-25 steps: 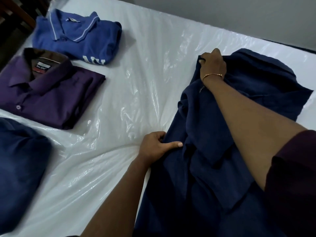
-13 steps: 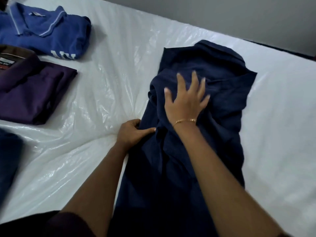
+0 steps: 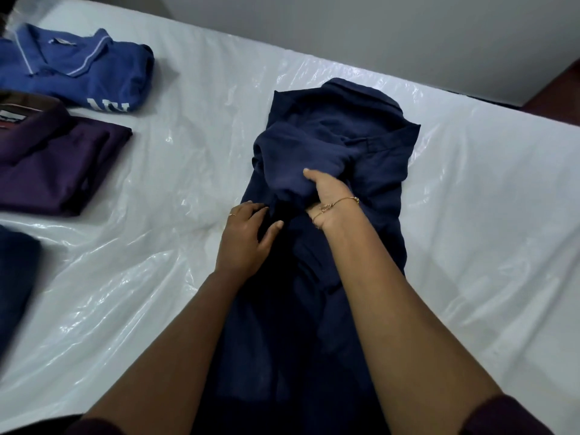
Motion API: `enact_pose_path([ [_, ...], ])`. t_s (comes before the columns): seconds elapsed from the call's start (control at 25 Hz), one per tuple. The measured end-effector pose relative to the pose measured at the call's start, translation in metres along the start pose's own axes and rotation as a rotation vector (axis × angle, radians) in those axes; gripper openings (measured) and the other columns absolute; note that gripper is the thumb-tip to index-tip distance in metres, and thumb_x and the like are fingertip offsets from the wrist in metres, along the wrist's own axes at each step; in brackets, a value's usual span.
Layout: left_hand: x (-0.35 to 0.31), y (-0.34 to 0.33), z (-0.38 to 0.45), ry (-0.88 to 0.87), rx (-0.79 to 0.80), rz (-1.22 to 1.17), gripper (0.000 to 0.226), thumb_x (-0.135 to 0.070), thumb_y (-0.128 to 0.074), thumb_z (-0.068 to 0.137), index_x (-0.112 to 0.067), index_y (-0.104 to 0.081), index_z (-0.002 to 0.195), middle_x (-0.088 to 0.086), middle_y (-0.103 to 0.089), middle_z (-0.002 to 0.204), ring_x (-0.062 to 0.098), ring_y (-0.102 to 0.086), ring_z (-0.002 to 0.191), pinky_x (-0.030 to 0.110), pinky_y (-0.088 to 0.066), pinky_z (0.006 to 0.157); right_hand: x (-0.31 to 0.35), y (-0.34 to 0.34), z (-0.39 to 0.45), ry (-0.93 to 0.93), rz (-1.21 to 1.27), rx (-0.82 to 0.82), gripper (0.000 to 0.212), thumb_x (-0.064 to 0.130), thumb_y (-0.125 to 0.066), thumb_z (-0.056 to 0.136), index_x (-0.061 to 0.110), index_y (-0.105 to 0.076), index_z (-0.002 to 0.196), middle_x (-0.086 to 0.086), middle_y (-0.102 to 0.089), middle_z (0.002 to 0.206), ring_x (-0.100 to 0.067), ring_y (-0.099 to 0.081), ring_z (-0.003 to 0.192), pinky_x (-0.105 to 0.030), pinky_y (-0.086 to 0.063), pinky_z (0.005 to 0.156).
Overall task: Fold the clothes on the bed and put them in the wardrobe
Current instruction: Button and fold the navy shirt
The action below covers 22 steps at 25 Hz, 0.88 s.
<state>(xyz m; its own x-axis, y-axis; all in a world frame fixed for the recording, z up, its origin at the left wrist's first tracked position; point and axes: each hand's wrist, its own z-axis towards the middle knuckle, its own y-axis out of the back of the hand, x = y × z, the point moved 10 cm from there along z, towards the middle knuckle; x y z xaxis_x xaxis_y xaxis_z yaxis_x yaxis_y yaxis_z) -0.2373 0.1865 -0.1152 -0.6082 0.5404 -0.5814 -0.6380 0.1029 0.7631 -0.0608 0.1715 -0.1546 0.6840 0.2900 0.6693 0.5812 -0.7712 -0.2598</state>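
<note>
- Light is dim and cool, soft, giving a bluish cast.
- White glare streaks run across the crinkled clear plastic sheet (image 3: 163, 233) covering the bed.
- The dark navy shirt (image 3: 329, 158) is underexposed; its lower folds merge into near black.
- Soft shadows sit beside the folded garments at left.
- The left edge is blurred, and wide-angle distortion bends the bed's far edge.

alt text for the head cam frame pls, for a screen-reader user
A person folds a navy shirt on a plastic-covered bed: the right hand grips a bunched sleeve fold at its middle, and the left hand rests with loosely bent fingers on the shirt's left edge. At left lie a folded blue polo and a folded purple shirt.
</note>
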Motion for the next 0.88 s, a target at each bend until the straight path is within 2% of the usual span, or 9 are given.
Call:
enact_pose_path([
  [0.08, -0.016, 0.016, 0.003, -0.056, -0.102, 0.013, 0.037, -0.036, -0.064, 0.098, -0.001, -0.073, 0.095, 0.013, -0.07, 0.112, 0.032, -0.061, 0.114, 0.047, -0.056, 0.089, 0.026, -0.024, -0.006, 0.049, 0.066, 0.075, 0.03, 0.002, -0.078, 0.119, 0.004, -0.078, 0.149, -0.025, -0.087, 0.141, -0.035, -0.083, 0.1, -0.07, -0.076, 0.124],
  [0.16, -0.047, 0.024, 0.006, -0.204, -0.163, 0.049, 0.03, -0.025, -0.068, 0.095, -0.001, -0.066, 0.079, 0.018, -0.067, 0.106, 0.036, -0.059, 0.109, 0.044, -0.054, 0.086, 0.048, -0.021, -0.015, 0.117, -0.011, 0.042, 0.011, 0.001, -0.076, 0.117, 0.011, -0.076, 0.121, -0.017, -0.082, 0.114, -0.029, -0.078, 0.085, -0.05, -0.08, 0.089],
  [0.28, -0.078, -0.011, 0.007, -0.455, 0.062, 0.102, 0.025, -0.024, -0.069, 0.087, -0.002, -0.065, 0.076, 0.022, -0.061, 0.114, 0.043, -0.053, 0.126, 0.048, -0.051, 0.101, 0.046, 0.034, -0.017, 0.146, -0.148, -0.194, 0.012, -0.001, -0.069, 0.112, 0.011, -0.069, 0.109, -0.012, -0.077, 0.112, -0.021, -0.065, 0.071, -0.035, -0.06, 0.065],
  [0.36, -0.072, -0.04, -0.002, -0.472, 0.254, 0.123, 0.035, -0.037, -0.061, 0.092, -0.004, -0.063, 0.08, 0.019, -0.06, 0.114, 0.04, -0.057, 0.118, 0.052, -0.055, 0.093, 0.027, 0.08, -0.016, 0.136, -0.269, -0.367, 0.021, 0.0, -0.067, 0.113, 0.007, -0.07, 0.133, -0.017, -0.081, 0.14, -0.025, -0.072, 0.085, -0.047, -0.073, 0.081],
  [0.44, -0.065, -0.051, -0.005, -0.434, 0.319, 0.116, 0.043, -0.045, -0.048, 0.103, -0.005, -0.061, 0.094, 0.015, -0.06, 0.119, 0.035, -0.057, 0.117, 0.052, -0.053, 0.096, 0.008, 0.111, -0.01, 0.157, -0.442, -0.478, 0.063, 0.001, -0.07, 0.113, 0.011, -0.056, 0.174, -0.02, -0.067, 0.167, -0.041, -0.078, 0.122, -0.062, -0.081, 0.108],
  [0.56, -0.054, -0.058, 0.002, -0.38, 0.262, 0.114, 0.048, -0.042, -0.04, 0.109, -0.003, -0.057, 0.13, 0.015, -0.056, 0.14, 0.035, -0.046, 0.141, 0.048, -0.04, 0.118, 0.03, 0.086, -0.026, 0.677, -1.05, -0.618, 0.093, 0.02, -0.082, 0.111, 0.031, -0.043, 0.195, -0.016, -0.047, 0.186, -0.046, -0.053, 0.163, -0.071, -0.072, 0.126],
  [0.64, -0.045, -0.082, -0.004, -0.37, 0.398, 0.203, 0.068, -0.05, -0.039, 0.107, -0.005, -0.037, 0.157, 0.018, -0.037, 0.163, 0.037, -0.024, 0.156, 0.049, -0.017, 0.129, 0.013, 0.04, -0.027, 0.892, -1.396, -0.414, 0.082, 0.044, -0.073, 0.123, 0.042, -0.038, 0.198, -0.011, -0.023, 0.204, -0.044, -0.02, 0.188, -0.078, -0.049, 0.148],
  [0.72, -0.042, -0.106, -0.021, -0.388, 0.516, 0.366, 0.079, -0.058, -0.034, 0.104, -0.012, -0.017, 0.166, 0.018, -0.021, 0.17, 0.038, -0.007, 0.16, 0.053, 0.0, 0.13, -0.018, 0.031, -0.009, 0.794, -1.558, -0.178, 0.073, 0.058, -0.051, 0.133, 0.048, -0.025, 0.2, -0.002, 0.001, 0.21, -0.038, 0.012, 0.194, -0.088, -0.019, 0.16],
  [0.88, -0.037, -0.113, -0.026, -0.357, 0.559, 0.266, 0.079, -0.055, -0.041, 0.101, -0.019, -0.018, 0.167, 0.012, -0.015, 0.173, 0.034, 0.004, 0.161, 0.052, 0.008, 0.129, -0.033, 0.048, 0.01, 0.65, -1.584, -0.107, 0.072, 0.066, -0.035, 0.135, 0.049, -0.016, 0.202, 0.006, 0.009, 0.211, -0.03, 0.024, 0.193, -0.087, -0.004, 0.163],
])
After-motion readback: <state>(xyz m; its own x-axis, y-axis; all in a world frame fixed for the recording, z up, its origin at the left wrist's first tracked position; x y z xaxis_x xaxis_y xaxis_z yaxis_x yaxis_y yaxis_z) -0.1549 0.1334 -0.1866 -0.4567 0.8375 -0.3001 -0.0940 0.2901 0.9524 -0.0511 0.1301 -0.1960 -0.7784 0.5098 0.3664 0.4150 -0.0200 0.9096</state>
